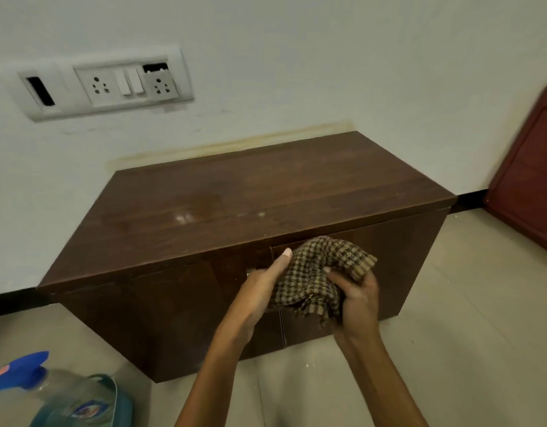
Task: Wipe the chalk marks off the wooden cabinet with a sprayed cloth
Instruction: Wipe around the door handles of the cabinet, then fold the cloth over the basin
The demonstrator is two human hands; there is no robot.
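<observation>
A low dark wooden cabinet (266,192) stands against the white wall. Faint whitish smudges (182,217) show on its top near the front edge. A brown checked cloth (318,272) is bunched up in front of the cabinet's doors, held between both hands. My left hand (266,282) holds its left side with the thumb lying along the cloth. My right hand (356,295) grips the crumpled right side from below, fingers curled into the fabric.
A spray bottle (59,396) with a blue nozzle lies on the tiled floor at the lower left. A switch and socket panel (112,84) is on the wall. A red-brown piece of furniture (531,180) stands at the right.
</observation>
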